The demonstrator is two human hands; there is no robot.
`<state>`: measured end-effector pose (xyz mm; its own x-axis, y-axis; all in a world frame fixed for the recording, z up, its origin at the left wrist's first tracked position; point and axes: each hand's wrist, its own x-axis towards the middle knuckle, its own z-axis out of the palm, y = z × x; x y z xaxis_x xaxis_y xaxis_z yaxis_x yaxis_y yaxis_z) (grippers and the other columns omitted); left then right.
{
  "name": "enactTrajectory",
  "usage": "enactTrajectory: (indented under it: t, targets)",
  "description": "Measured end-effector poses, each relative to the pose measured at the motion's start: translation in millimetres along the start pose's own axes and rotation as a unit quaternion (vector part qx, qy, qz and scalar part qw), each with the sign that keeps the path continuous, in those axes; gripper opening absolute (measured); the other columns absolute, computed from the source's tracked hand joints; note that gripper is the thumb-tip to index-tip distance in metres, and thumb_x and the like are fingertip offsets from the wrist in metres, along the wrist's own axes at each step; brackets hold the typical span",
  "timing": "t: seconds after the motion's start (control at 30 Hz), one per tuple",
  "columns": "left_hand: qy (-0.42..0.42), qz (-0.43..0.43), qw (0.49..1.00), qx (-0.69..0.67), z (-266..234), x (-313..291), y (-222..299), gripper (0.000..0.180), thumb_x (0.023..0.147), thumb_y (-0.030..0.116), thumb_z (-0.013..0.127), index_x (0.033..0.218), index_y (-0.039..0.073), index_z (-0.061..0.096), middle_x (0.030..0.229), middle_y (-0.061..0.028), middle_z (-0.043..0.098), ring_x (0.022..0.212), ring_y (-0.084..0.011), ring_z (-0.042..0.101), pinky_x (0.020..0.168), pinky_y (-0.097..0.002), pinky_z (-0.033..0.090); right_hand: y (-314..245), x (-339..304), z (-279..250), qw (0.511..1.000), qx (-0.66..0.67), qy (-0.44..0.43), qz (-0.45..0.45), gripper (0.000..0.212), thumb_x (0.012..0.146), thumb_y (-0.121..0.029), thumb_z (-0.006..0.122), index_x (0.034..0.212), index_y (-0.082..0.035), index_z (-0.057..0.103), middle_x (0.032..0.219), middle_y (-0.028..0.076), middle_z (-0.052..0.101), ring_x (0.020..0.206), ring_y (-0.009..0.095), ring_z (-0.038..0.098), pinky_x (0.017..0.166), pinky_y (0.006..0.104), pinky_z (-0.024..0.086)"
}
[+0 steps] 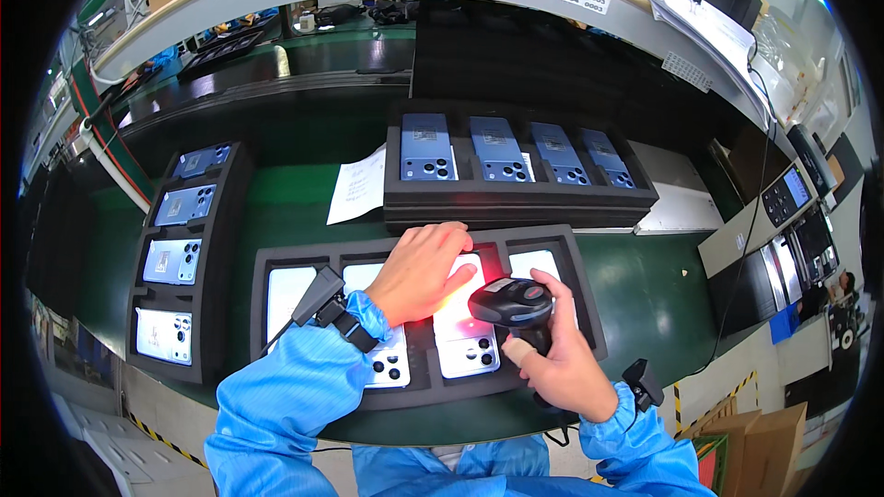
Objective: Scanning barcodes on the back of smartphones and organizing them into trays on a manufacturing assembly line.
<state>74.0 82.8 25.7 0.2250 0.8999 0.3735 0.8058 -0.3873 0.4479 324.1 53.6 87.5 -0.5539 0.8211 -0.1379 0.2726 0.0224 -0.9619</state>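
In my right hand (564, 357) is a black handheld barcode scanner (512, 302), gripped by its handle and throwing red light downward. Under that light lies a white smartphone (468, 350), back up with its cameras at the near end. My left hand (422, 274) rests over the upper end of this phone, thumb apart and fingers stretched out. The phone sits in a dark foam tray (425, 398) with several slots. Another white phone (293, 299) lies in the tray's left slot, and one beside it is partly covered by my left forearm. The scanner and right hand partly hide the right slot.
Behind, stacked foam trays (516, 195) hold several blue phones (425, 143). A second foam tray (210, 313) with phones stands at the left. A paper sheet (357, 186) lies by the stack. At the right is a grey machine (783, 198) with a small screen.
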Motion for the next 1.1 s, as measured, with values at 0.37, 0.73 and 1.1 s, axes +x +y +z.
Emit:
enactTrajectory:
  t: [0.37,0.73,1.1]
  targets:
    - [0.011,0.016,1.0,0.003,2,-1,1,0.032,0.098,0.028,0.062,0.12,0.005,0.059,0.137,-0.0198,0.057,0.126,-0.0372,0.053,0.108,-0.0468,0.038,-4,-2,-5,0.997,0.023,0.008,0.075,0.073,0.093,-0.003,0.066,0.15,-0.015,0.023,0.122,0.017,0.062,0.069,0.013,0.064,0.059,0.0284,0.054]
    - [0.007,0.051,0.997,0.054,6,-6,4,0.034,0.1,0.034,0.06,0.125,0.012,0.068,0.146,-0.0213,0.05,0.136,-0.0376,0.046,0.113,-0.0505,0.033,20,-1,-70,0.978,-0.033,0.207,-0.014,0.076,0.086,0.007,0.064,0.15,-0.018,0.033,0.114,0.011,0.062,0.07,0.011,0.059,0.055,0.0251,0.049]
    - [-0.008,0.026,0.998,0.055,16,-4,4,0.036,0.099,0.037,0.062,0.125,0.013,0.067,0.149,-0.022,0.048,0.14,-0.0407,0.041,0.116,-0.0544,0.029,114,29,-151,0.919,-0.184,0.342,0.063,0.069,0.083,0.007,0.063,0.145,-0.017,0.042,0.102,0.014,0.067,0.068,0.017,0.063,0.061,0.0318,0.053]
